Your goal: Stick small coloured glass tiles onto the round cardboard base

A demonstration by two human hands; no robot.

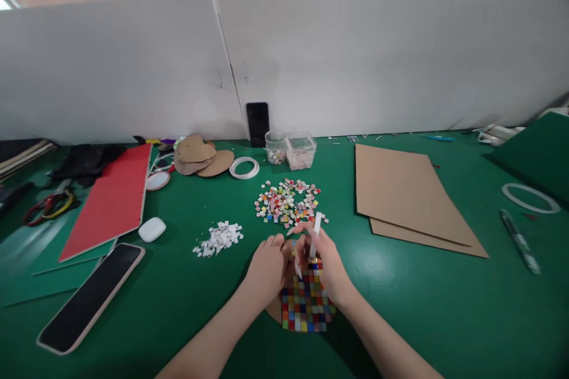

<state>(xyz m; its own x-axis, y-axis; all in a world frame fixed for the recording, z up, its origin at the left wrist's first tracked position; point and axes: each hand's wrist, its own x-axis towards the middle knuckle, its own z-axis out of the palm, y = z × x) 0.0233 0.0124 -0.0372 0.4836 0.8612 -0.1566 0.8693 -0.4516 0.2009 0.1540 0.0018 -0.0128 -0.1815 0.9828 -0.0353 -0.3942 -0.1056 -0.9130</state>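
A round cardboard disc partly covered with a grid of coloured mosaic tiles (306,307) lies on the green table near me. My left hand (267,267) rests curled on the disc's left upper edge, fingers bent down onto it. My right hand (323,260) is closed around a thin white stick-like tool (316,232), its lower end pointing at the top rows of tiles. Just beyond the hands lies a loose heap of coloured tiles (287,202). A small pile of white paper scraps (219,238) sits to the left.
Two clear tubs of tiles (291,149) and a black phone (257,124) stand at the partition. Cardboard sheets (409,195) lie right, a red board (113,198), white case (152,229) and a phone (91,296) left. Tape rings (244,167) and cardboard discs (202,157) lie behind.
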